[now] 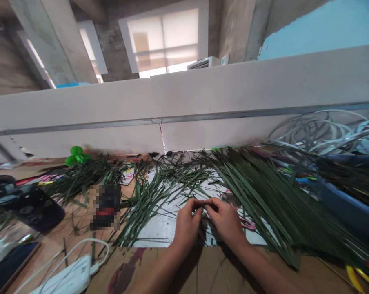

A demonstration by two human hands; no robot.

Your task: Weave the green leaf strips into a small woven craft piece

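Note:
My left hand [187,222] and my right hand [225,220] meet over the middle of the desk, fingertips pinched together on a thin green leaf strip [204,205]. Both hands are closed around it. Under them lies a white sheet [160,230] strewn with cut green strips. A broad sheaf of long green leaf strips [264,192] fans out to the right of my right hand. A looser pile of shorter strips [147,192] lies left of my left hand.
A white partition wall [184,106] closes off the back of the desk. At the left are a dark phone [39,208], a white power strip [70,277] with cable and a green plastic clip [77,156]. Coiled white strips [322,130] and a blue bin [340,200] sit right.

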